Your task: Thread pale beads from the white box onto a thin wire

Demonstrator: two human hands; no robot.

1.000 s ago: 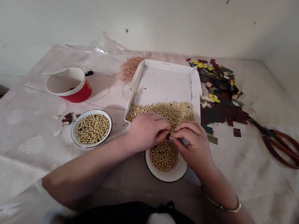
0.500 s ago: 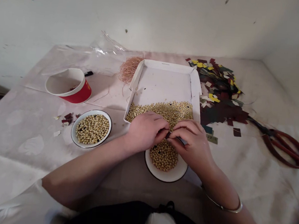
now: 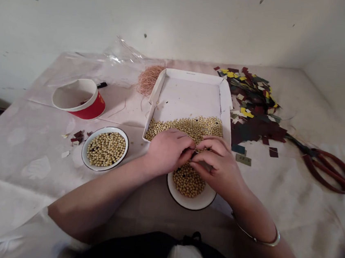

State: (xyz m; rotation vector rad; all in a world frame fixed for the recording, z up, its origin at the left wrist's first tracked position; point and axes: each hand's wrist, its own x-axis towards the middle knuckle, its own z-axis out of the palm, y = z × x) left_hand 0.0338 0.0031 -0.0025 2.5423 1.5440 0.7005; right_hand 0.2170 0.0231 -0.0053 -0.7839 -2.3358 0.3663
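My left hand is closed, its thumb and fingers pinching a small dark piece too tiny to identify. Fingertips of my right hand close on the same piece from the other side. Both hands meet above a white bowl of yellow-beige beans, whose far rim they hide. Just beyond the hands, more beans cover the near part of a shallow white cardboard tray. Some dark specks show among them.
Left of my hands stand a second bowl of beans and a red paper tub. Behind lies a tangle of copper-coloured wire beside clear plastic. Coloured scraps and red-handled scissors lie right.
My right hand has shifted slightly left and its fingers have changed position around the small dark piece. My left hand stays nearly still.
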